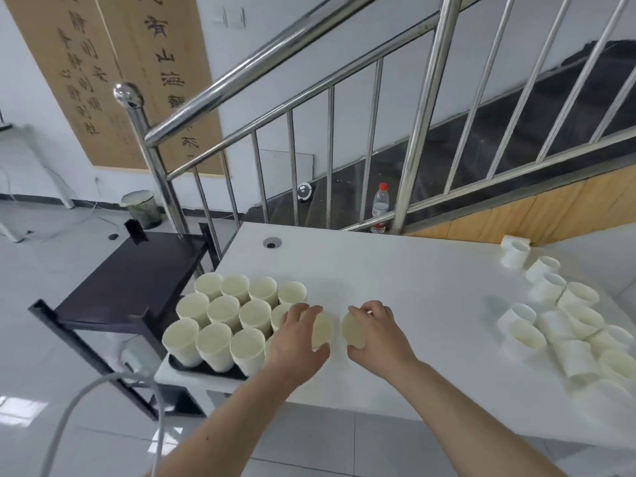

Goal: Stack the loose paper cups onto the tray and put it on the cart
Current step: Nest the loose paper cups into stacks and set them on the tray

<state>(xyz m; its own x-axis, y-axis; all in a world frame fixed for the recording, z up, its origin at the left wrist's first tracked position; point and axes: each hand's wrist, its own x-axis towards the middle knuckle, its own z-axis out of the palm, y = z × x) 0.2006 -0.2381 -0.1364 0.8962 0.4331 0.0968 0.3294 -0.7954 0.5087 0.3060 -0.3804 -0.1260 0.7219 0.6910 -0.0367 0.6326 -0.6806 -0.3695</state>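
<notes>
A dark tray (179, 364) at the white worktop's (395, 270) left end carries rows of upright cream paper cups (223, 309). Each of the hands, left hand (297, 335) and right hand (373, 335), curls around one tilted cup beside it; loose cups (564, 325) lie scattered far right.

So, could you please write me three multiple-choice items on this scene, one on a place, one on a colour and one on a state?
1. Where is the dark tray of upright white paper cups?
A. table's left end
B. on the cart
C. on the floor

2. What colour is the plastic bottle cap?
A. blue
B. red
C. green

3. How do the loose white paper cups at right lie?
A. nested
B. on their sides
C. crushed

Answers: 1 A, tray sits at the white table edge; 2 B, cap shows red; 3 B, their mouths face sideways.
</notes>
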